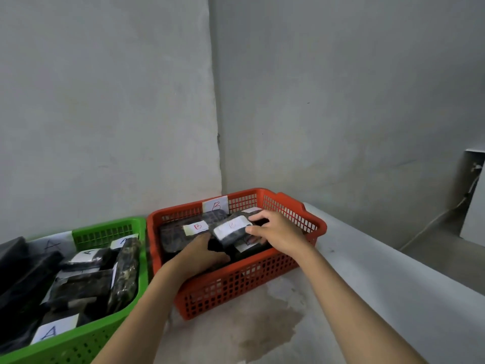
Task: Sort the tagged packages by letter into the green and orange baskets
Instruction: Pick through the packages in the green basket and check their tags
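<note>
Got a dark B-tagged package (232, 230) inside the orange basket (262, 278), on top of the other B packs. My right hand (279, 233) pinches its far end, left hand (204, 252) cups the near side. The green basket (86, 337) with the A packs sits just left of the orange one.

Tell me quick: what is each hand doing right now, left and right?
Left hand: inside the orange basket, fingers hidden among the packages; grip cannot be told.
Right hand: holds the B-tagged package over the orange basket.
</note>
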